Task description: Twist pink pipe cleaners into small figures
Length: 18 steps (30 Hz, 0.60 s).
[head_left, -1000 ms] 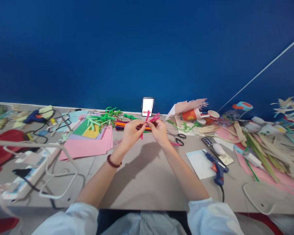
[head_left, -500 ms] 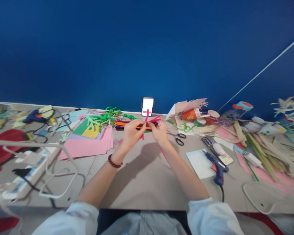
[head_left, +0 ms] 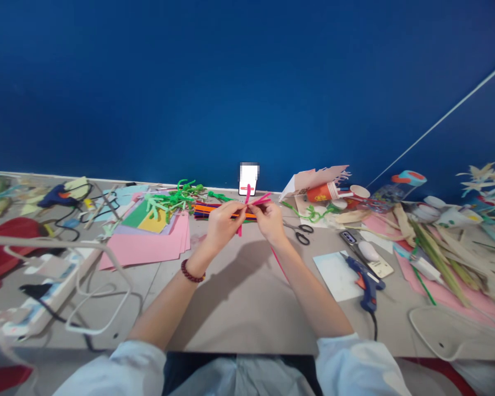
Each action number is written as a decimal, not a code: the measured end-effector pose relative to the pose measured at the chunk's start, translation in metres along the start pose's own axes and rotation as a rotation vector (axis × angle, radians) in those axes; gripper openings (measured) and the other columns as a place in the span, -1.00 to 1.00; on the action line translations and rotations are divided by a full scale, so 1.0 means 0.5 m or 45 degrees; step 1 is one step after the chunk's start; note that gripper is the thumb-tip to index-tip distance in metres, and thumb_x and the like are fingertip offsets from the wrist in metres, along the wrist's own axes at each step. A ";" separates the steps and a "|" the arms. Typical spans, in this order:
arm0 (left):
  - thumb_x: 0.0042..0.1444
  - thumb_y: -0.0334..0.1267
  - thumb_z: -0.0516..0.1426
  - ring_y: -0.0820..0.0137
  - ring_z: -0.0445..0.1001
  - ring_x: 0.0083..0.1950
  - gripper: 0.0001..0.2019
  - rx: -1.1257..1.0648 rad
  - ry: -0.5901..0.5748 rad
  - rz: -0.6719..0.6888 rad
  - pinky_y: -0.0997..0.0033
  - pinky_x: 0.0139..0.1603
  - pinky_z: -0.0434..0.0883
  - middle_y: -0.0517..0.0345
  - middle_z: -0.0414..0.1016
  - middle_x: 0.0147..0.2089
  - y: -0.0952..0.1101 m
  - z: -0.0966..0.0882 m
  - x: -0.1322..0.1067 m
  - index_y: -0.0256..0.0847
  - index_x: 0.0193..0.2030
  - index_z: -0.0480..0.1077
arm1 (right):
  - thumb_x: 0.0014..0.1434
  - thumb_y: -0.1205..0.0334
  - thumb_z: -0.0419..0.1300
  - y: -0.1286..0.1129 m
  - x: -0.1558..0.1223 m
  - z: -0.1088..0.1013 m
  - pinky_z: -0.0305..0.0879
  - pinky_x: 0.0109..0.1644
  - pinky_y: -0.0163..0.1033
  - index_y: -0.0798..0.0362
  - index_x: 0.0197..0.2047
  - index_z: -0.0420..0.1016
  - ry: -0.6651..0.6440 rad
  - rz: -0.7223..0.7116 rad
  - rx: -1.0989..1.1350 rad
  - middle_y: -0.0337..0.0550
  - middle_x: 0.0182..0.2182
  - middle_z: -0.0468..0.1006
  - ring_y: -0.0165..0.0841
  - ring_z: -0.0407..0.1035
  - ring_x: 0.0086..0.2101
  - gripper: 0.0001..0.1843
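left hand (head_left: pixel 223 226): pinching crossed pink pipe cleaners (head_left: pixel 247 193) | right hand (head_left: pixel 269 221): pinching them too, just beside left | pipe cleaners: frame centre, held between both hands, one long strand slanting down-right alongside right forearm

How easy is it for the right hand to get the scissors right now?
Pretty easy, I think. The scissors lie close beside the right hand, and nothing seems to be between them. That hand would probably need to let go of the pink pipe cleaner first, though.
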State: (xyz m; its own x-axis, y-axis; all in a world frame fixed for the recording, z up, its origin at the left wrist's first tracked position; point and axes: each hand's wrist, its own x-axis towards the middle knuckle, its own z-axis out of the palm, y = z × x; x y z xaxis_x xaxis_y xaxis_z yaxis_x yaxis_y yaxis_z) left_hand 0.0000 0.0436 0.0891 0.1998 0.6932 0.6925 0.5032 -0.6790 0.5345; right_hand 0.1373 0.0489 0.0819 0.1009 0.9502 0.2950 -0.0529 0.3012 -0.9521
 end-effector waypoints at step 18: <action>-0.02 -0.10 0.22 0.43 0.51 -0.39 -0.74 -0.910 0.005 -0.779 0.45 -0.38 0.47 0.07 0.56 -0.32 -0.013 0.010 0.015 -0.23 -0.26 0.44 | -0.14 0.02 0.32 -0.010 0.005 -0.002 0.41 -0.25 -0.18 0.05 -0.42 0.50 0.006 0.156 0.134 -0.20 -0.49 0.56 -0.33 0.45 -0.42 -0.72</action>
State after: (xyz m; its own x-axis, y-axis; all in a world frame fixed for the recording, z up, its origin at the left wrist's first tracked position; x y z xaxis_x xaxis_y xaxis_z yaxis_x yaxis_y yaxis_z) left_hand 0.0022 0.0542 0.0884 0.0678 0.9787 0.1940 -0.1156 -0.1854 0.9758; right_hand 0.1390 0.0496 0.0873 0.0916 0.9800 0.1765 -0.1690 0.1900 -0.9671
